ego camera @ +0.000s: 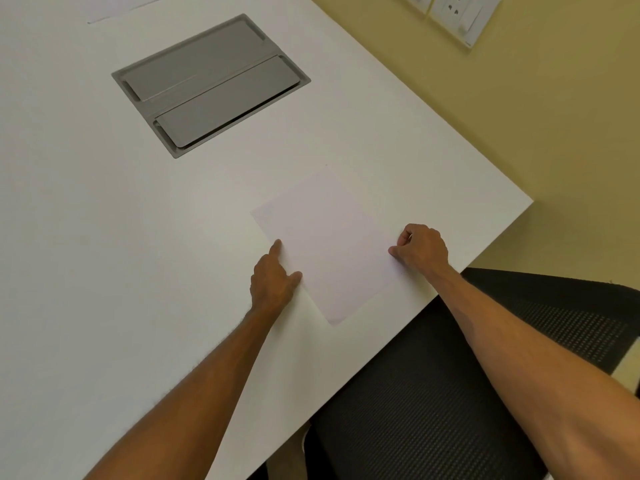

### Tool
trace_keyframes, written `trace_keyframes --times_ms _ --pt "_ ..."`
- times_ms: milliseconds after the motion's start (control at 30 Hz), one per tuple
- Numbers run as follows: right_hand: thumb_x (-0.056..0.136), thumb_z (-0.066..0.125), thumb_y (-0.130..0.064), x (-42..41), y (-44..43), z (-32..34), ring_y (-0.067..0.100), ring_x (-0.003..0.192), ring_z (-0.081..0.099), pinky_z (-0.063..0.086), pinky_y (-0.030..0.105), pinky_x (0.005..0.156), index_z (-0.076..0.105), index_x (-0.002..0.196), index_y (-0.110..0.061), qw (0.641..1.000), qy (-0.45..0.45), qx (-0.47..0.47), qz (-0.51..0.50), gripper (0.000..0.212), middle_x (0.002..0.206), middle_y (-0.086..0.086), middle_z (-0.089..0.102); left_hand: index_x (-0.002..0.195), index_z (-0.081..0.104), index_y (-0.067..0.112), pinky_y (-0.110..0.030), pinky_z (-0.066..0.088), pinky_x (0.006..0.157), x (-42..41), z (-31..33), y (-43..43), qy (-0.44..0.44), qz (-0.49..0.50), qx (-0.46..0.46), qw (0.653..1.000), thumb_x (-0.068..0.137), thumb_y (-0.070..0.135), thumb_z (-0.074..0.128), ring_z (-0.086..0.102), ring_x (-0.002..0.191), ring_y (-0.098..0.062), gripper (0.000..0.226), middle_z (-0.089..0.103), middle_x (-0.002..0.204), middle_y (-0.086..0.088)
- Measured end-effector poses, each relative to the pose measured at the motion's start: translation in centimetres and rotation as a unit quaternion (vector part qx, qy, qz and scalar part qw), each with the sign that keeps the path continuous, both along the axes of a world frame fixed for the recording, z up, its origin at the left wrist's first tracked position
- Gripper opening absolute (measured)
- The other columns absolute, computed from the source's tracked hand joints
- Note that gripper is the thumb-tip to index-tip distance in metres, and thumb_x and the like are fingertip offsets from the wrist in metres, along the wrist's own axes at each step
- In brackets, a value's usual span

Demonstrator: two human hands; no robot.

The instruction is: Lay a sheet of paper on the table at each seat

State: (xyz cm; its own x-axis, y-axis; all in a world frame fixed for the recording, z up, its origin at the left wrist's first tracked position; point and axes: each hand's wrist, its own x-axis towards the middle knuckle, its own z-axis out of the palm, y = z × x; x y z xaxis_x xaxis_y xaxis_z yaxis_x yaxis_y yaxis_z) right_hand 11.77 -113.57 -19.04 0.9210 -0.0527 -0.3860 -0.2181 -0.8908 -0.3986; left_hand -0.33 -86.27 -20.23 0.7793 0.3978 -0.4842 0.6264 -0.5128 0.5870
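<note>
A white sheet of paper [327, 244] lies flat on the white table [104, 237], near the table's right edge and in front of a black mesh chair [450, 393]. My left hand [275, 278] rests at the sheet's left edge, with the index finger and thumb stretched out and touching the paper. At the sheet's right edge my right hand [420, 249] has its fingers curled and its fingertips at the paper's border. A second sheet [117, 6] lies at the far side of the table, top left.
A grey metal cable hatch [211, 84] with two flaps is set into the table's middle. The table's corner [530, 200] is at the right. White wall sockets [464, 12] sit on the yellow wall beyond it.
</note>
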Motion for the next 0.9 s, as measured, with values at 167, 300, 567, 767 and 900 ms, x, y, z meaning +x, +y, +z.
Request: trace_keyframes --times_ms 167,300,567,767,900 --pt "0.073 0.081 -0.022 0.0 -0.2 -0.1 0.008 0.059 0.054 0.036 0.022 0.050 0.058 0.070 -0.021 1.000 -0.007 -0.002 -0.005 0.023 0.066 -0.008 0.061 0.152 0.035 0.024 -0.047 0.046 0.105 0.0 0.0 -0.2 -0.010 0.014 -0.005 1.000 0.079 0.031 0.078 0.059 0.118 -0.031 0.086 0.064 0.124 -0.014" --pt "0.074 0.080 -0.022 -0.2 -0.2 -0.1 0.009 0.060 0.054 0.036 0.022 0.050 0.056 0.071 -0.022 1.000 -0.009 -0.001 0.002 0.025 0.068 -0.007 0.060 0.151 0.036 0.023 -0.047 0.047 0.104 -0.2 -0.1 -0.1 -0.016 0.019 -0.007 1.000 0.078 0.029 0.079 0.060 0.117 -0.032 0.085 0.065 0.121 -0.015" --pt "0.077 0.074 -0.034 -0.5 -0.4 1.2 0.013 0.074 0.061 0.044 0.027 0.060 0.062 0.082 -0.020 0.999 0.000 0.034 -0.011 0.019 0.080 -0.007 0.064 0.149 0.042 0.027 -0.034 0.050 0.090 -1.3 1.2 -0.2 -0.065 0.038 0.011 0.997 0.089 0.037 0.065 0.062 0.095 -0.019 0.065 0.065 0.100 -0.001" --pt "0.084 0.070 -0.039 -0.6 -0.4 3.3 0.019 0.085 0.061 0.042 0.030 0.068 0.061 0.095 -0.018 0.999 -0.024 0.028 0.017 0.025 0.093 -0.002 0.064 0.146 0.047 0.020 -0.042 0.038 0.106 -3.2 3.9 0.8 -0.107 -0.018 0.101 0.989 0.094 0.036 0.057 0.053 0.126 -0.025 0.055 0.054 0.141 -0.003" --pt "0.085 0.070 -0.041 -0.2 0.9 5.8 0.021 0.091 0.061 0.046 0.033 0.074 0.064 0.106 -0.014 0.997 -0.047 0.046 0.030 0.035 0.100 0.001 0.064 0.147 0.045 0.017 -0.044 0.029 0.113 -3.7 6.2 2.2 -0.128 -0.027 0.149 0.980 0.094 0.037 0.057 0.040 0.140 -0.026 0.058 0.041 0.155 -0.006"
